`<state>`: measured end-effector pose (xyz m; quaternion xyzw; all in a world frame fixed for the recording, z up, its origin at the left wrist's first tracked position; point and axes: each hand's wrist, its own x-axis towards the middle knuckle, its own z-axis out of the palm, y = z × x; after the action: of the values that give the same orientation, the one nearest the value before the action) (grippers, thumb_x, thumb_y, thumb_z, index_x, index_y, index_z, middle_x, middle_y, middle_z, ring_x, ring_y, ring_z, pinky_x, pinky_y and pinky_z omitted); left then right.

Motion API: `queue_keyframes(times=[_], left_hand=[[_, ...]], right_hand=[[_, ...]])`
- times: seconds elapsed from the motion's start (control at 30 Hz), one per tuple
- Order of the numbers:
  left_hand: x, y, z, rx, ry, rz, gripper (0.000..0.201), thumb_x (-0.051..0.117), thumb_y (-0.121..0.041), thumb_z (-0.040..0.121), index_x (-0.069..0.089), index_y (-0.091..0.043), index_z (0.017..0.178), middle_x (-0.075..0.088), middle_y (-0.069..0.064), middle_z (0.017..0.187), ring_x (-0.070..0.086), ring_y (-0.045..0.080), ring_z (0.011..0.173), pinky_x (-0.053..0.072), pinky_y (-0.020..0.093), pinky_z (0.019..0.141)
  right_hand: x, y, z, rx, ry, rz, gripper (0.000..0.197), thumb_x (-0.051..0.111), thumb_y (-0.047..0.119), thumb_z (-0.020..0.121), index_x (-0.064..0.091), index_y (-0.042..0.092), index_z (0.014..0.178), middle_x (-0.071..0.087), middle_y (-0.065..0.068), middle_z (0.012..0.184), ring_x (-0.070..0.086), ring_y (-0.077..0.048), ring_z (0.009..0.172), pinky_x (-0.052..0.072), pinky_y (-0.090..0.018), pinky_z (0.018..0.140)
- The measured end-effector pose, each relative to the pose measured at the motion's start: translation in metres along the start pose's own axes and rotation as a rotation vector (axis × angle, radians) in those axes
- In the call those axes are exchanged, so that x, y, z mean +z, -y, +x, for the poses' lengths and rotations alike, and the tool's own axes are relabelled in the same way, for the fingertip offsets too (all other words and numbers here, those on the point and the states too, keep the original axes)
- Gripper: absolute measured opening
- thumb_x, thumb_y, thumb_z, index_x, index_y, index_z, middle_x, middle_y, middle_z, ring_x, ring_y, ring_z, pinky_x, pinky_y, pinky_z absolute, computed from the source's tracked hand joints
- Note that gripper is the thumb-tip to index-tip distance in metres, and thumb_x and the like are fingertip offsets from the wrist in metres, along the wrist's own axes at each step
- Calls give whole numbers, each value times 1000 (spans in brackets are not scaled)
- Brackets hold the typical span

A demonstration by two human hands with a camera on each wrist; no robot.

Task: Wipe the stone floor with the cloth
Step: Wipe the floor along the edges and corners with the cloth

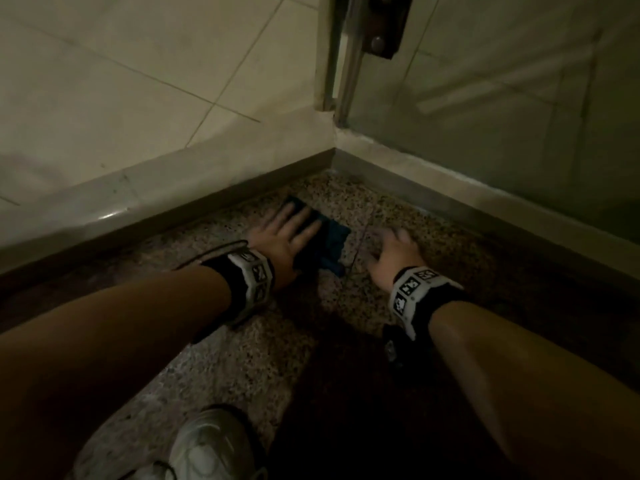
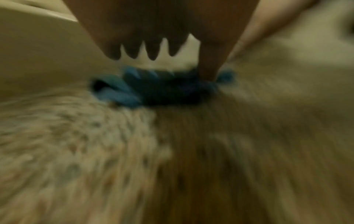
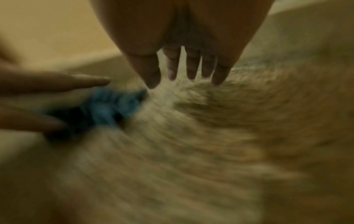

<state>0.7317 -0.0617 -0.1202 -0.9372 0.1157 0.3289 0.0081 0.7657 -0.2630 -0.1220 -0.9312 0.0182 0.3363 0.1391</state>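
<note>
Across the lower frame, the speckled stone floor [image 1: 242, 355] meets a raised kerb [image 1: 104, 209] and glass panel [image 1: 519, 109] at upper centre. Near that corner the blue cloth [image 1: 334, 242] lies bunched under the left hand [image 1: 287, 237], fingers flat and pressing. Beside it the right hand [image 1: 391, 251] spreads on bare stone, holding nothing. Likely faults: bunched cloth skips the corner; knuckles strike the kerb. No containers appear.
</note>
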Motion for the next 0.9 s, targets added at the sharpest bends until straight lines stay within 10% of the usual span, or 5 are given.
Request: queue_keyframes(times=[0.3,0.9], left_hand=[[13,-11,18,-24,141,-1,61,22,-35,104,-21,-32,147,-31,-8,152,-26,21,141,-14,37,115],[-24,-15,77,-33,47,-73,59,26,-25,105,-12,-29,150,-21,-9,156,-15,21,145,-5,38,117]], right_hand=[[21,-20,-3,-71,-12,-153,62,44,42,98,17,25,151,-3,1,160,-7,-23,147,18,-38,118],[16,-20,-4,-51,73,-200,69,44,45,97,6,29,152,-16,5,159,-9,-21,147,19,-38,117]])
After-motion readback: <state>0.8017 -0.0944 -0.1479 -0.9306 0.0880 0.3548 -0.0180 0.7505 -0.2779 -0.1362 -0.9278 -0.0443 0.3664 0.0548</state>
